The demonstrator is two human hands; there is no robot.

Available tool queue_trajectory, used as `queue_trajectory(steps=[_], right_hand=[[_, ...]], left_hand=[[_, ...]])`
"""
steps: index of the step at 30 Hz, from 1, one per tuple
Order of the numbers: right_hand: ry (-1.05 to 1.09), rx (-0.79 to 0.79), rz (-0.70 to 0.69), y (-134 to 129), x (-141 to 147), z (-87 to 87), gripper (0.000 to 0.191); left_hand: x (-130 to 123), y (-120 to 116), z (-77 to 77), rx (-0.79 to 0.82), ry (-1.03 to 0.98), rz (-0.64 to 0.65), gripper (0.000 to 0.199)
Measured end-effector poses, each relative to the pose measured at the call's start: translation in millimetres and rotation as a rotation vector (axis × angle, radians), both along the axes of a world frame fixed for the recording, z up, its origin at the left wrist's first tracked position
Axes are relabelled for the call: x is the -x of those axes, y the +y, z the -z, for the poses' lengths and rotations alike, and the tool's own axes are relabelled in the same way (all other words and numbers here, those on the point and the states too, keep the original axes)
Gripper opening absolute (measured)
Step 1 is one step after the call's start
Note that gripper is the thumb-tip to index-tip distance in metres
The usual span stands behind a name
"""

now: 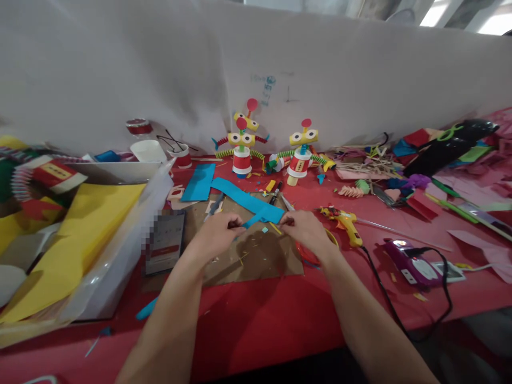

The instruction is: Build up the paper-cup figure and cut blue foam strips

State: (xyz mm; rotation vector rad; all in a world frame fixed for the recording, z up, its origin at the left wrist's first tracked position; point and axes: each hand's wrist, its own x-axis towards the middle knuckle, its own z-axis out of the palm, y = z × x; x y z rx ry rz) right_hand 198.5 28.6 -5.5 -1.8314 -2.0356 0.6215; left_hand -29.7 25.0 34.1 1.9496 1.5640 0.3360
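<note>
My left hand is closed in a pinch on the near end of a narrow blue paper strip. That strip slants up to the right and meets a wider blue paper band. At the band's right end, my right hand has its fingertips pressed together; what they grip, if anything, is hidden. Beneath both hands lies a brown cardboard sheet strewn with small paper scraps. A thin yellow paper piece rests beside my right fingertips. Scissors lie beyond my left hand.
A phone and a box of yellow paper are on the left. Paper-cup figures stand at the back. To the right are a yellow glue gun, its black cord and a purple power socket.
</note>
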Motion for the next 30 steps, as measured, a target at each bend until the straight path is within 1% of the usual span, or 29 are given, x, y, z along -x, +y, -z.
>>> queue_trajectory(steps=[2, 4, 7, 9, 10, 12, 14, 16, 18, 19, 21, 24, 25, 27, 28, 30], right_hand=[[-0.081, -0.025, 0.009, -4.1, 8.7, -3.2, 0.014], [-0.081, -0.051, 0.024, -6.7, 11.8, -9.3, 0.016], [-0.091, -0.090, 0.086, -11.9, 1.7, -20.6, 0.027], [-0.126, -0.095, 0.130, -18.5, -16.3, -25.4, 0.031], [-0.140, -0.096, 0.163, -22.7, -28.4, -26.1, 0.029], [-0.159, -0.124, 0.336, -31.6, -56.0, -23.9, 0.022], [-0.251, -0.091, 0.500, -38.5, -83.0, -17.8, 0.026], [-0.385, 0.018, 0.522, -41.4, -103.6, -9.8, 0.031], [-0.429, 0.100, 0.493, -39.9, -116.1, -1.6, 0.034], [-0.420, 0.115, 0.488, -38.0, -119.9, 2.1, 0.034], [-0.337, 0.096, 0.512, -32.8, -124.6, 8.5, 0.030], [-0.175, 0.058, 0.564, -24.9, -128.3, 14.0, 0.012], [-0.133, 0.057, 0.573, -22.8, -128.5, 14.7, 0.014], [-0.062, 0.058, 0.579, -19.5, -126.3, 14.4, 0.025], [-0.016, 0.052, 0.581, -18.5, -123.8, 13.6, 0.028], [0.087, 0.019, 0.582, -18.1, -116.7, 11.1, 0.026]], left_hand=[[1.2, -0.3, -1.1, -0.002, -0.027, 0.003, 0.015], [-1.0, -1.1, -0.8, 0.022, -0.072, 0.024, 0.014], [-10.1, -2.6, 4.2, 0.106, -0.132, 0.090, 0.010], [-17.8, -4.0, 11.1, 0.145, -0.174, 0.113, 0.012], [-21.3, -5.2, 15.3, 0.156, -0.200, 0.119, 0.016], [-26.6, -9.4, 24.4, 0.176, -0.247, 0.124, 0.025], [-29.1, -16.4, 33.6, 0.208, -0.249, 0.121, 0.031], [-29.5, -25.6, 41.8, 0.206, -0.218, 0.087, 0.032], [-28.8, -34.7, 48.3, 0.142, -0.200, 0.056, 0.029], [-28.4, -38.7, 50.8, 0.101, -0.196, 0.050, 0.028], [-27.9, -44.3, 54.4, 0.034, -0.195, 0.060, 0.027], [-27.3, -48.4, 58.1, 0.015, -0.184, 0.086, 0.028], [-26.9, -49.1, 59.1, 0.013, -0.183, 0.095, 0.029], [-25.7, -50.3, 61.2, -0.004, -0.185, 0.109, 0.032], [-25.0, -51.0, 62.2, -0.023, -0.188, 0.110, 0.033], [-23.8, -52.2, 63.7, -0.072, -0.194, 0.113, 0.032]])
